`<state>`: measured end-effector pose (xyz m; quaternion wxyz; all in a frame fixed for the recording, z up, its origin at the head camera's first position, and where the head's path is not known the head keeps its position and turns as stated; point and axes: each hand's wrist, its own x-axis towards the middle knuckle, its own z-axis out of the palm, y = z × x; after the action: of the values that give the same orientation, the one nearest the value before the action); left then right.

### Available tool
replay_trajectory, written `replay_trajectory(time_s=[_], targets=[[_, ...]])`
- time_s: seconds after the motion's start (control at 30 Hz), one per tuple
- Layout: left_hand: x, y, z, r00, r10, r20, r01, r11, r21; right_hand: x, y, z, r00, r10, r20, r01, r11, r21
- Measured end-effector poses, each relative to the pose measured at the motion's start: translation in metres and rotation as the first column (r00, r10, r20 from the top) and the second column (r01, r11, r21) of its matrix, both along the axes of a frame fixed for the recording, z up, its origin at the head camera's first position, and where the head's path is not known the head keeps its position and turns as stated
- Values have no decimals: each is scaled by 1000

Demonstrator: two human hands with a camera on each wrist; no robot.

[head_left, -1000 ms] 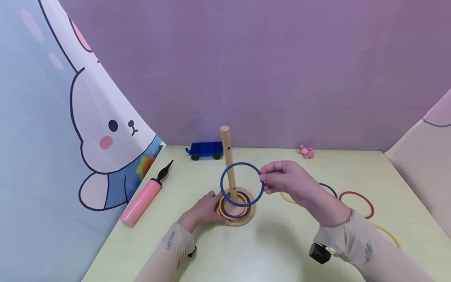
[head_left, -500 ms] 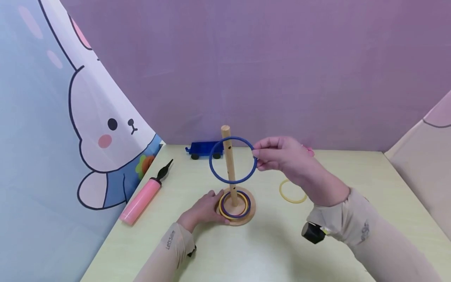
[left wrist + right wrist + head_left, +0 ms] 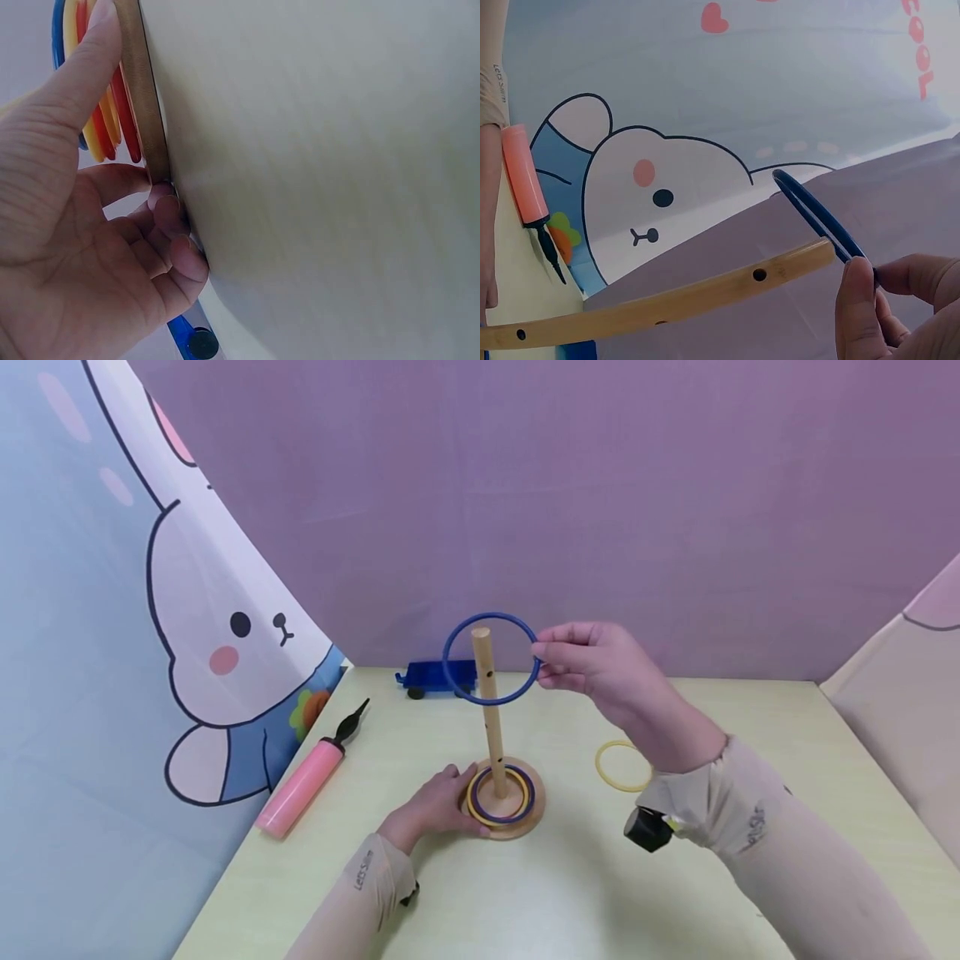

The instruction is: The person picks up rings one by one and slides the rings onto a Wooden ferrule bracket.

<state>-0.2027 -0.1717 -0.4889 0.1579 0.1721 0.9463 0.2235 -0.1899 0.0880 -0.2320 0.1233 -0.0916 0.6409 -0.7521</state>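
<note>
My right hand pinches a blue ring between thumb and fingertips. In the head view the ring overlaps the top of the wooden peg; in the right wrist view it is tilted right at the peg's tip. My left hand grips the left edge of the peg's round wooden base, thumb at the front, other fingers curled at its side. Several rings lie stacked round the peg's foot, a blue ring uppermost. Red rings and yellow ones show beneath in the left wrist view.
A yellow ring lies on the table right of the base, partly behind my right forearm. A pink hand pump with a black nozzle lies at the left. Behind the peg stands a blue toy wagon, close to the purple backdrop.
My right hand has raised the blue ring from low beside the peg up to its top, slightly leftward. The left hand has stayed on the base.
</note>
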Motion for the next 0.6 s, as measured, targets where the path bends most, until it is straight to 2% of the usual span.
replay_trajectory(time_s=[0.3,0.6], targets=[[1,0,0,1000,4,3,-4,1000,-2,-5,2,-15,998,-27,59,26,1000,15],[2,1,2,1000,11,14,-12,1000,8,-10,0,-54,996,-5,92,0,999,51]])
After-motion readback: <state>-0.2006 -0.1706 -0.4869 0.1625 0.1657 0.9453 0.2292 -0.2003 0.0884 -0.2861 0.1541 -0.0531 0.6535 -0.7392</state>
